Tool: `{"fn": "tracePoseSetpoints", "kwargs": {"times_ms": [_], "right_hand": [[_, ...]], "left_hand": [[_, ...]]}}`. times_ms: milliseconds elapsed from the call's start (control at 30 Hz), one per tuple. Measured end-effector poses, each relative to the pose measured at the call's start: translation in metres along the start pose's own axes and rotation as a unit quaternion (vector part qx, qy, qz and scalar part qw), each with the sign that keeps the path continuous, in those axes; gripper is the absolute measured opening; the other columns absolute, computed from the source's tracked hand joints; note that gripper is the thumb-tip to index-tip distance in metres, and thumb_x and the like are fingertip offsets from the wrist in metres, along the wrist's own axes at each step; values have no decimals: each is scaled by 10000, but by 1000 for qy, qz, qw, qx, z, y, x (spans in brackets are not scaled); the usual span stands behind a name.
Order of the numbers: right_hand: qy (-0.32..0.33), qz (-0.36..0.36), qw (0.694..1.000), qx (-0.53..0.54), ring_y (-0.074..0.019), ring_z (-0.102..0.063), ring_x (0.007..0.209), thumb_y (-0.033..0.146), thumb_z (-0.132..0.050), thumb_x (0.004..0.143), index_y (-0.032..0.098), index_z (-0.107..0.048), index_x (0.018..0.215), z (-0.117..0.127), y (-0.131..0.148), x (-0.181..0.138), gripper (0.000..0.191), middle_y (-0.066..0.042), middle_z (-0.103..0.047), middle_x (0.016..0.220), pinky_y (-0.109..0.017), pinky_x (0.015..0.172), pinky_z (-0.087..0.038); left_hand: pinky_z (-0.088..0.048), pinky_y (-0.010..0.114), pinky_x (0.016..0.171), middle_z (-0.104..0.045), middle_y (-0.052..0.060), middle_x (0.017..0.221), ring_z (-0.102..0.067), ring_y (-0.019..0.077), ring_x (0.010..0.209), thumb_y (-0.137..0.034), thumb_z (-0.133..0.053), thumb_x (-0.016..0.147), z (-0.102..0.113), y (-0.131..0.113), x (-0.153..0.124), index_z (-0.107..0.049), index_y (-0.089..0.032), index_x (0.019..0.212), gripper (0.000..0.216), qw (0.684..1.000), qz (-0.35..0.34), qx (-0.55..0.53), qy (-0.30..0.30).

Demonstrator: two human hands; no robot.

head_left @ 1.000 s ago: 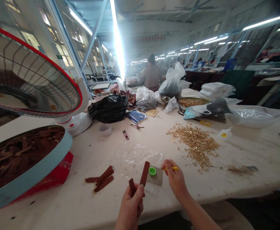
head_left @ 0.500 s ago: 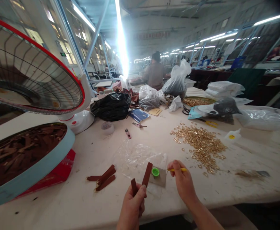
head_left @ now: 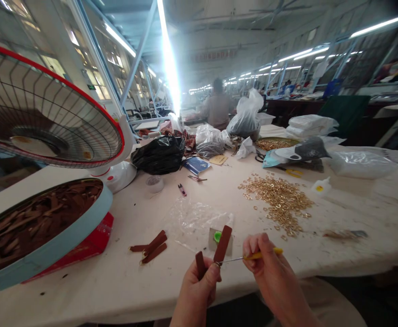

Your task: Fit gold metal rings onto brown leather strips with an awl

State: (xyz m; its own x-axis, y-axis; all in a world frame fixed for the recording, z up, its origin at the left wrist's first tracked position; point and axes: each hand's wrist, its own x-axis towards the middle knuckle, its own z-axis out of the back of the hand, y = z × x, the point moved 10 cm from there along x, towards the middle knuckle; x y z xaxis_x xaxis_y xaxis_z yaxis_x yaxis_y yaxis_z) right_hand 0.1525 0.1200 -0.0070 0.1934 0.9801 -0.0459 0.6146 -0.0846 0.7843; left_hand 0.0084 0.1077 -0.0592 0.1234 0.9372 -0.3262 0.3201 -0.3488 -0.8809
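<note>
My left hand [head_left: 197, 288] is closed around a brown leather strap [head_left: 223, 244], whose two ends stick up above the fingers. In my right hand [head_left: 274, 272] is a yellow-handled tool [head_left: 253, 256] with a thin metal shaft, like an awl. Its tip meets the strap beside my left thumb; the exact contact is too small to make out. Behind the strap sits a small green cap [head_left: 217, 236] on a grey square pad [head_left: 231, 249]. Several finished-looking brown straps with gold rings [head_left: 155, 249] lie to the left.
A pile of gold rings [head_left: 280, 200] spreads at the right. At left are a round tin [head_left: 83, 238] of brown strips and a fan [head_left: 49, 113]. Clear plastic film [head_left: 192, 218], thread snips [head_left: 182, 190], a black bag [head_left: 159, 154] and a white bottle [head_left: 321, 186] lie farther back.
My right hand has turned and brought the tool's tip left and down to the strap. My left hand has shifted slightly right with the strap. The view has tilted a little.
</note>
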Motion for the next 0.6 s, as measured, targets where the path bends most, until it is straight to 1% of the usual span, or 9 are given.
{"fn": "tracePoseSetpoints", "kwargs": {"times_ms": [33,100,200,233,300,367,433,500,600], "right_hand": [[3,-1,1000,-3,-94,-318,478,499,-557,797,180,-459,550,-1,-1,-2,415,32,-425,558,-208,443,-298],[0,5,1000,-3,-99,-315,476,504,-542,803,187,-455,550,0,2,-4,415,31,-417,558,-215,443,-306],[-31,54,998,0,-110,-319,467,506,-499,824,205,-444,559,14,20,-8,404,31,-407,559,-220,427,-316],[-41,78,996,-21,-118,-335,477,510,-475,833,210,-441,560,20,28,-10,407,27,-406,559,-226,435,-330],[-48,118,984,-127,-140,-385,519,521,-435,846,223,-476,595,27,39,-16,391,17,-421,566,-245,481,-366],[4,111,957,-267,-165,-446,585,519,-426,848,226,-533,687,19,34,-21,351,1,-470,599,-264,545,-398],[95,66,928,-353,-174,-479,622,501,-435,847,217,-547,762,4,13,-27,317,-7,-508,645,-267,571,-409],[165,23,912,-376,-163,-472,610,482,-432,849,204,-530,755,-8,-6,-33,310,3,-494,641,-256,556,-399],[183,-23,912,-367,-125,-397,512,473,-406,854,192,-500,714,-12,-21,-33,327,39,-419,566,-232,480,-344]], "left_hand": [[-108,195,369,-326,-110,411,-202,18,339,-537,-690,593,-1,-1,-2,-475,-173,614,424,1000,-1,6,-2],[-107,199,378,-356,-102,426,-204,19,344,-525,-687,597,-2,-2,-6,-472,-174,621,412,1000,-2,11,-9],[-123,200,398,-417,-80,495,-217,22,371,-478,-697,594,-1,-6,-13,-482,-174,643,375,999,-14,14,-32],[-128,201,406,-415,-79,504,-218,27,384,-461,-698,597,0,-7,-16,-488,-176,646,358,999,-16,16,-37],[-141,205,420,-392,-79,510,-216,38,410,-440,-697,603,-1,-9,-21,-491,-179,635,334,999,-19,18,-37],[-162,211,433,-378,-77,515,-214,50,432,-436,-704,599,-4,-12,-25,-489,-182,617,334,999,-25,22,-29],[-194,215,450,-364,-77,501,-225,62,449,-446,-713,591,-9,-16,-28,-495,-182,602,342,998,-33,41,-17],[-237,219,477,-392,-67,501,-271,75,470,-462,-716,584,-14,-20,-30,-517,-178,598,347,997,-44,68,-2],[-274,229,511,-430,-48,522,-327,92,499,-472,-688,609,-20,-23,-32,-542,-171,603,335,993,-52,106,28]]}}
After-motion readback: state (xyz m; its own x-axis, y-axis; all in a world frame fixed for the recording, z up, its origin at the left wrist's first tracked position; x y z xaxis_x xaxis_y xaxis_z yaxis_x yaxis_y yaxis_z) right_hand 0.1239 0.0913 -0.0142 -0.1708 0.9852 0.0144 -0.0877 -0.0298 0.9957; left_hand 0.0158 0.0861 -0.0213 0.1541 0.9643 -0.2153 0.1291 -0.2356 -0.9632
